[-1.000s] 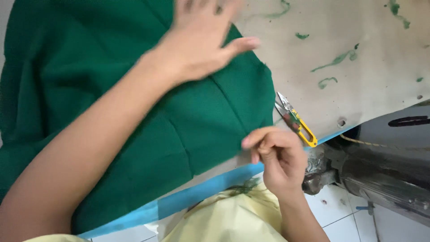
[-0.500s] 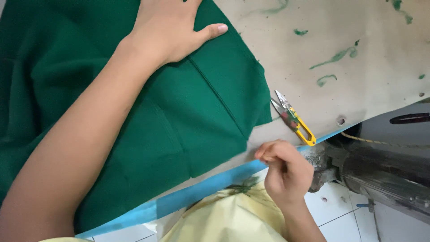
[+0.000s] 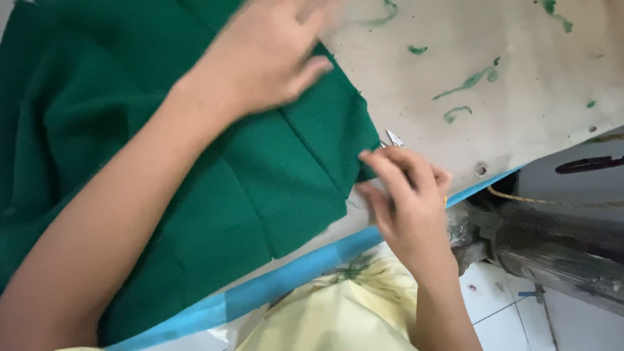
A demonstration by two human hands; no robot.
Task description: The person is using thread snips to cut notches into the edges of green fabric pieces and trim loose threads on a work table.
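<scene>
Right hand pinches green fabric's corner (table-edge side).

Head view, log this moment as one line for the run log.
left hand: flat on green fabric | right hand: at fabric's corner, over snips | surface: stained table

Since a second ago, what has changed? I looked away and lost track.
The right hand rose from the table edge to the green fabric corner, covering the yellow-handled snips. The left hand shifted slightly on the fabric. The stained table stayed unchanged.
</scene>
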